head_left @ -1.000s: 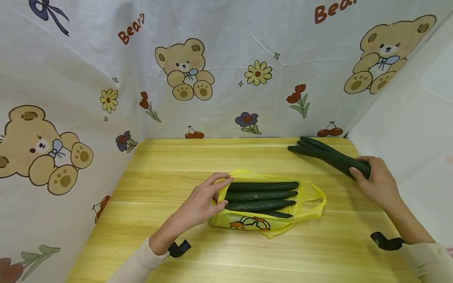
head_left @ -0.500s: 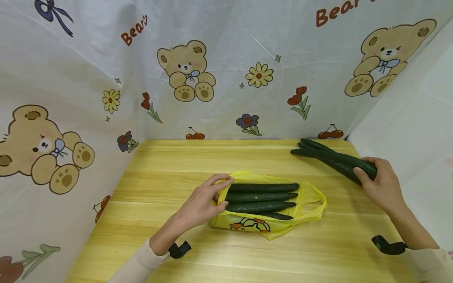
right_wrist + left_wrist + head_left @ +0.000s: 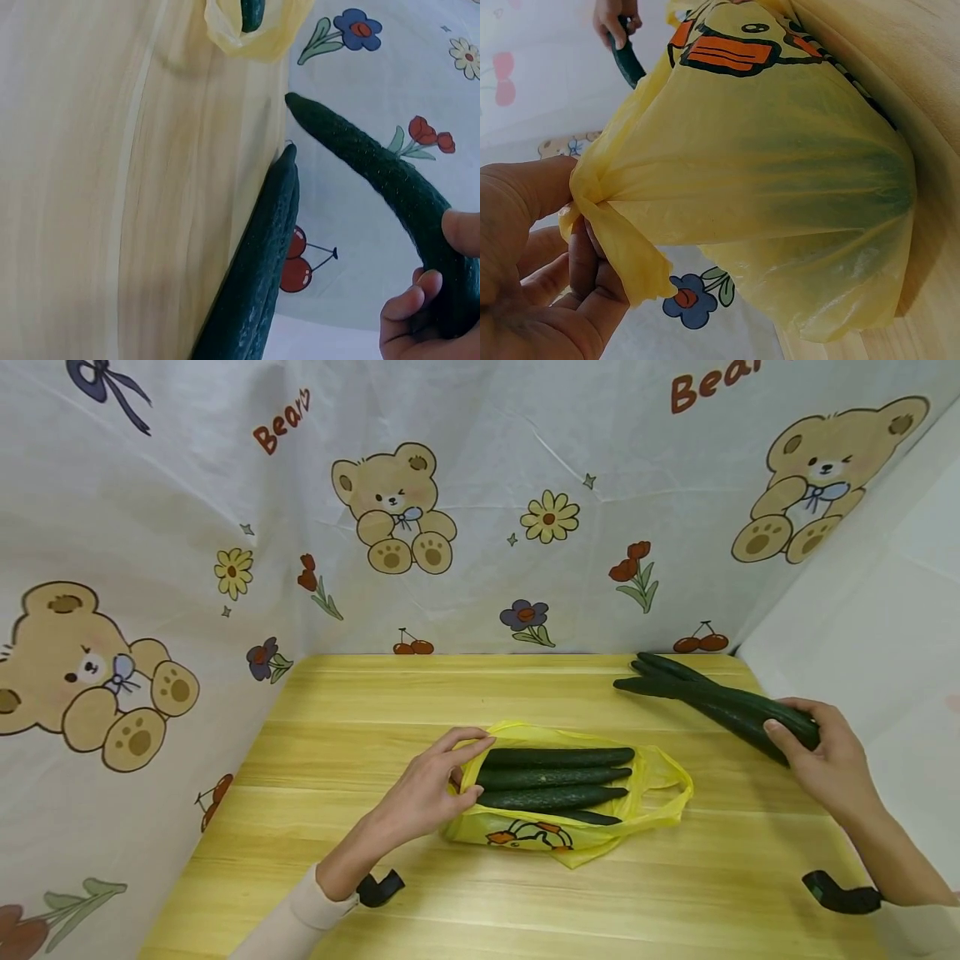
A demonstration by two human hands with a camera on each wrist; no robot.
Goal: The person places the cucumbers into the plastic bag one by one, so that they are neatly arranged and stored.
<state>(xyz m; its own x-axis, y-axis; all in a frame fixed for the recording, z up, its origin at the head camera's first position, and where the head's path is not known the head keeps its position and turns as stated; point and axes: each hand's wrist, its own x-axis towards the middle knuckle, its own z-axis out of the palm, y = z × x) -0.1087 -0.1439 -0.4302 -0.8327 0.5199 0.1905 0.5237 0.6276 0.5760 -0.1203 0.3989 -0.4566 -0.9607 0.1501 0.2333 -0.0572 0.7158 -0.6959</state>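
My left hand [image 3: 427,785] pinches the left end of a yellow plastic bag's [image 3: 517,835] mouth. The gathered plastic [image 3: 592,195] shows between thumb and fingers in the left wrist view. Several dark green cucumbers [image 3: 551,797] lie side by side inside, tips toward the handle loop. At the right, my right hand [image 3: 832,760] grips one end of a curved cucumber [image 3: 375,165], thumb on one side and fingers curled on the other. It is raised over other cucumbers [image 3: 255,262] lying on the table; its free end points to the back left.
The wooden table [image 3: 360,693] meets a bear-print cloth [image 3: 480,610] at the back and left. A plain white wall [image 3: 862,610] rises close beside the right hand. The bag's handle loop [image 3: 686,797] spreads toward the right.
My right hand has shifted right and slightly nearer with the cucumber, which now stands more apart from those beneath it. The left hand and the bag have kept their place.
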